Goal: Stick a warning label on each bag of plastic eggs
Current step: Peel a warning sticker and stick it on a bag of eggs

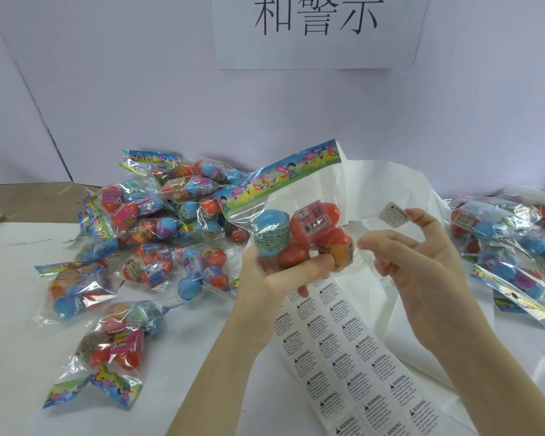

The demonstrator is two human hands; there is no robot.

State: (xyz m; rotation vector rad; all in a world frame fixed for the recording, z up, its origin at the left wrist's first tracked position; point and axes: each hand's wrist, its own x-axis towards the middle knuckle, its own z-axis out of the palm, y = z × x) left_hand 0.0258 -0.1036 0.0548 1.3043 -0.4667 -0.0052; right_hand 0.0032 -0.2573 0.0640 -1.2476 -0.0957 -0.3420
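Centrally, left hand gripping a clear plastic bag of blue and orange plastic eggs, colourful header card up toward 12 o'clock. At 3 o'clock of the bag, right hand pinching a small white warning label between fingertips, near but apart from the bag. Below, at 6 o'clock, white sheet of warning labels on the white counter. Heaps of similar egg bags: at 9 o'clock, at 3 o'clock.

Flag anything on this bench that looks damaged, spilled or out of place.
Nothing stands out. The left hand holds a sealed bag of eggs; the right hand pinches one warning label beside it. The label sheet lies flat below. Loose piles of bags sit on both sides, none visibly torn.
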